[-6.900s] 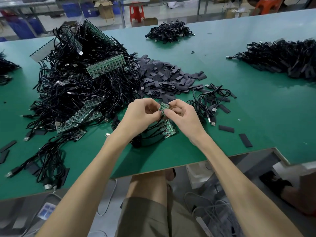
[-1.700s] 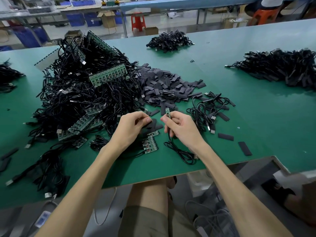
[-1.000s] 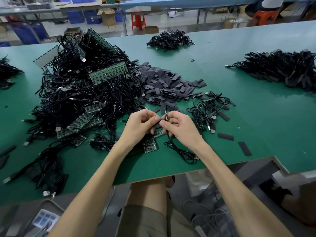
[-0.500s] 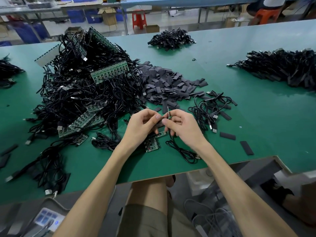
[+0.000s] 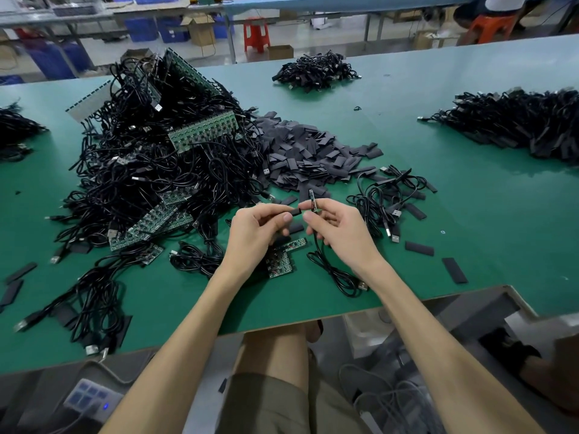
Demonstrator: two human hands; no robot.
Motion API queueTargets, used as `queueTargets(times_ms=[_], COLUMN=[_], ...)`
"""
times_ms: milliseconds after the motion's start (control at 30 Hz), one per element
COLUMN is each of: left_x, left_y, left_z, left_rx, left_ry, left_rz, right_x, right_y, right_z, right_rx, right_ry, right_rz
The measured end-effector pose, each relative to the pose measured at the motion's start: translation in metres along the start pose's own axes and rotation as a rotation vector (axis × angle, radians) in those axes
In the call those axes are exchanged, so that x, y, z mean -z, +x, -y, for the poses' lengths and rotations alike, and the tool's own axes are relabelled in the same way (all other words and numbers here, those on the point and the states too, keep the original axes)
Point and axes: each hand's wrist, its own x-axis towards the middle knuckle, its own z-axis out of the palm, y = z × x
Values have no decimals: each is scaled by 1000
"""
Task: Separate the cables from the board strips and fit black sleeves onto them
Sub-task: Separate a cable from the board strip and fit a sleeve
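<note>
Above a green tabletop [image 5: 470,214], a worker's left hand [image 5: 260,230] pinches a black sleeve [image 5: 295,212]. The right hand [image 5: 341,230] pinches the small board end of a cable [image 5: 315,245], held just beside the sleeve. The cable's coil lies on the tabletop next to a board strip [image 5: 282,260], with the sleeve pile [image 5: 307,151] behind.

Big green-topped worktable [image 5: 488,220] up front; 2nd long bench [image 5: 360,1] w/ metal legs in bg. Pale grey floor [image 5: 338,42] btwn them. Red plastic stool [image 5: 257,32], orange stool [image 5: 488,26] far right, blue bins [image 5: 156,28] & open cardboard box [image 5: 202,34] by bench.
</note>
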Motion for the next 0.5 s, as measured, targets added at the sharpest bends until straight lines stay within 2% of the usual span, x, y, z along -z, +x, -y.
queueTargets(times_ms=[267,500], left_x=[-1,0], left_y=[1,2], left_z=[3,3], left_rx=[-4,-2], left_ry=[-82,-77], left_rz=[-22,-51], right_x=[-1,0], right_y=[-2,-3], right_z=[4,6], right_rx=[13,9], right_ry=[-137,-153], right_rz=[32,34])
